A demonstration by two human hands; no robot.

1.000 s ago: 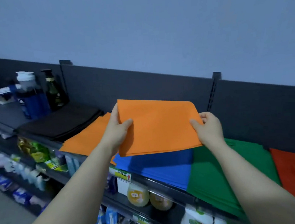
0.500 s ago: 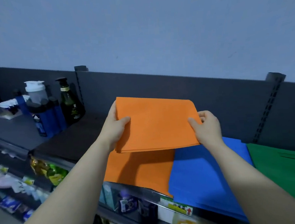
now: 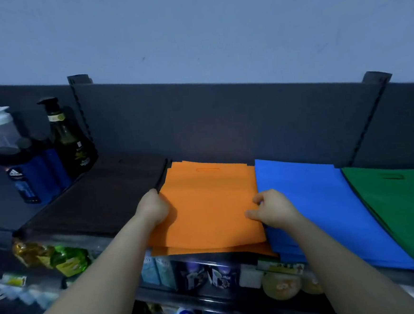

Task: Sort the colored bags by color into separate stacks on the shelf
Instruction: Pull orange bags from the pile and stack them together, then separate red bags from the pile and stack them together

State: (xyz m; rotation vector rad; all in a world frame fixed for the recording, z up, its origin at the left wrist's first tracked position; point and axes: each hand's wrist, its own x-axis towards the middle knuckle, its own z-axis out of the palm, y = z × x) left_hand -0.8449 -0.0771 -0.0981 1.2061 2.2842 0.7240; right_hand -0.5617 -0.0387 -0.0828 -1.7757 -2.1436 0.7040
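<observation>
step: seat orange bags | left hand, right hand pinch side edges | tip: square corners flush beside blue stack, then release

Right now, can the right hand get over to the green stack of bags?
Probably yes. The right hand rests at the orange stack, on its right edge, and only the flat blue stack lies between it and the green stack; nothing stands up in that path.
</observation>
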